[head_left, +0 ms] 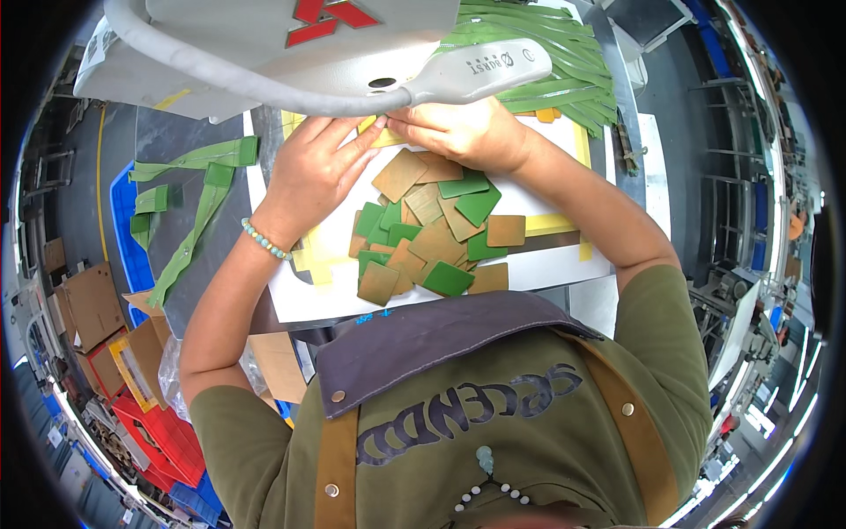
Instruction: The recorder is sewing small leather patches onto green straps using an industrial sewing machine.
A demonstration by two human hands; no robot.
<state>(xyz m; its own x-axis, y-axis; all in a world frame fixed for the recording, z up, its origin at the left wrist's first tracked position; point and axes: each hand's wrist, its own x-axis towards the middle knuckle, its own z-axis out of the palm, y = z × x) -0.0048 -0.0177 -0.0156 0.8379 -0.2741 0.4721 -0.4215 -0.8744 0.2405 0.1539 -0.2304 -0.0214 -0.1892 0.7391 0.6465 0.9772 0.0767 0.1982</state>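
Under the head of a pale sewing machine [264, 88] my two hands meet, fingertips almost touching. My left hand [319, 167] has its fingers pressed together toward the machine. From the other side my right hand [467, 132] pinches close to the same spot, partly behind a white lamp [485, 72] on a bent neck. Whatever lies in either hand is too small and too covered to name. Just below them, a loose pile of small rounded-corner patches lies on the white work surface [308, 304]: several tan patches [436, 240] and several green patches [448, 279].
Long green zipper strips [564, 62] are heaped at the far right. More green zipper strips [207, 189] lie on the grey tabletop at the left. Yellow tape [551, 225] edges the white surface. A blue bin [132, 234] and cardboard boxes [92, 304] stand left of the table.
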